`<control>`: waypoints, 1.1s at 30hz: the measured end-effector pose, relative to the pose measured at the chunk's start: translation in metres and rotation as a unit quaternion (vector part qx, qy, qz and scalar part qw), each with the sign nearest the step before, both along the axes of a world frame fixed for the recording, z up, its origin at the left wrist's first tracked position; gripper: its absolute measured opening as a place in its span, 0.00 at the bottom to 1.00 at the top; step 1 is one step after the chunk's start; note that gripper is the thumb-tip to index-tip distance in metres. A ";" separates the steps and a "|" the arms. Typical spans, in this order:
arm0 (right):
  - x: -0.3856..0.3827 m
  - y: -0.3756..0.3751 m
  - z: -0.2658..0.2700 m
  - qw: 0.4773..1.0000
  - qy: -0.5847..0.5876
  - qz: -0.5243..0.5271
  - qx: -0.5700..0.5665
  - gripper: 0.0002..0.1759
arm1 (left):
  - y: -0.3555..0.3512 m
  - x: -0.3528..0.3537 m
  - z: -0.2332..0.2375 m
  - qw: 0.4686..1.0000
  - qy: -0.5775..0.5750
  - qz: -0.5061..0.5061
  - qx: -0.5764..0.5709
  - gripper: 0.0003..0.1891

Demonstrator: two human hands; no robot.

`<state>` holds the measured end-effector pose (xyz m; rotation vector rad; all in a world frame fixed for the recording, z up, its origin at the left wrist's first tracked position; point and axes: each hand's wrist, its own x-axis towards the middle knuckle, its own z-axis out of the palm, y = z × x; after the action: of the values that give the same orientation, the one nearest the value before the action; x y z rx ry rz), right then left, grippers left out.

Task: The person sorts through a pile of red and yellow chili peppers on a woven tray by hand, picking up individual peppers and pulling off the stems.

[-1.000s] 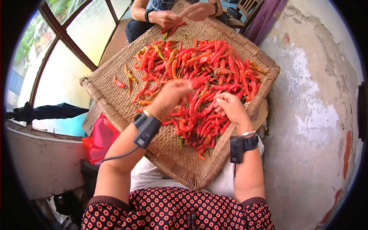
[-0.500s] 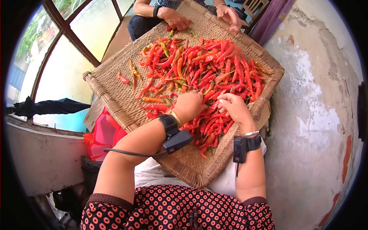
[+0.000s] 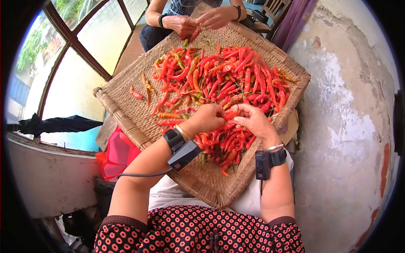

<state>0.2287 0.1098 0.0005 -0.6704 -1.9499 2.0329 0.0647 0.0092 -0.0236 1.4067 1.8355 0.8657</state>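
A red chili pepper [image 3: 231, 114] is held between my two hands, above the near part of the pile. My left hand [image 3: 206, 118] closes on its left end, with the fingertips partly hidden. My right hand [image 3: 256, 122] pinches the other end between thumb and fingers. Red chili peppers [image 3: 249, 78] lie heaped on a square woven tray [image 3: 122, 95], some of them orange or greenish. A smaller heap of red peppers [image 3: 230, 145] lies just below my hands, close to the tray's near corner.
Across the tray, another person's hands [image 3: 181, 24] meet over its far edge, near a red pepper [image 3: 195, 34]. A pink-red plastic bag [image 3: 119, 152] and a dark folded umbrella [image 3: 63, 124] are at left. The worn wall [image 3: 337, 126] rises close on the right.
My hands have come together on a red pepper, raised slightly from the pile. The other person's hands have drawn together at the tray's far edge.
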 end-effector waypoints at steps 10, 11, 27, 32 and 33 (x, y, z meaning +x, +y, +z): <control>0.003 0.001 0.008 0.997 -0.044 -0.043 0.036 0.11 | -0.008 0.015 0.022 0.929 -0.341 -0.054 -0.134 0.05; 0.003 0.002 0.008 0.998 -0.040 -0.046 0.028 0.12 | -0.006 0.010 0.022 0.929 -0.341 -0.054 -0.135 0.05; 0.001 0.007 0.004 0.991 -0.093 -0.088 0.032 0.10 | 0.026 -0.034 -0.012 0.915 0.368 0.079 0.145 0.13; 0.003 0.008 -0.001 0.992 -0.090 -0.085 0.018 0.10 | 0.042 -0.032 -0.008 0.920 0.375 0.117 -0.003 0.15; 0.003 0.008 -0.002 0.992 -0.096 -0.083 0.017 0.10 | 0.042 -0.032 -0.009 0.920 0.375 0.117 -0.003 0.15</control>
<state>0.2315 0.1175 -0.0010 -1.0182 -1.9522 1.8917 0.0332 0.0516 -0.0327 1.6788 2.6113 0.4376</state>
